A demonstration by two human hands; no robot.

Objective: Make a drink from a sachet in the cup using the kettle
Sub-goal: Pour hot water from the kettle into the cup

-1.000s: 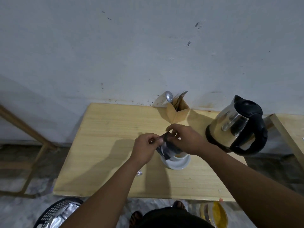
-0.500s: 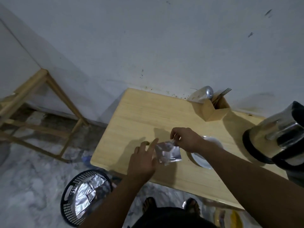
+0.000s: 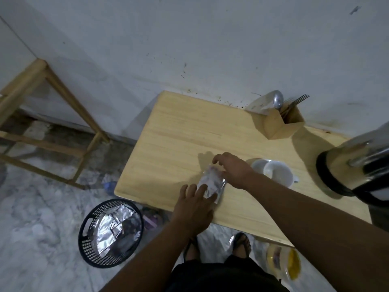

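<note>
1. The sachet (image 3: 211,184), silvery and crumpled, lies flat on the wooden table (image 3: 189,131), near the front edge and left of the cup (image 3: 275,173).
2. The left hand (image 3: 194,207) rests palm down with fingers spread; its fingertips press on the near end of the sachet.
3. The right hand (image 3: 231,169) arches over the far end of the sachet, fingers curled down onto it. Whether it pinches the foil or only presses it cannot be told.
4. The cup, white, sits on a white saucer just right of the right wrist, apart from the sachet.
5. The kettle (image 3: 357,163), steel with a black base, stands at the right edge of the view, partly cut off, near the cup but not touching it.
6. A wooden cutlery holder (image 3: 280,125) with a spoon (image 3: 277,100) and forks stands at the back edge by the wall.
7. The left half and the middle of the table are bare wood, giving open room from the hands to the left edge and to the back edge.
8. On the floor below the table's front-left corner sits a black mesh basket (image 3: 88,234) holding foil wrappers, beside the person's sandalled feet.
9. A wooden frame (image 3: 52,81) stands at the far left, well apart from the table.
</note>
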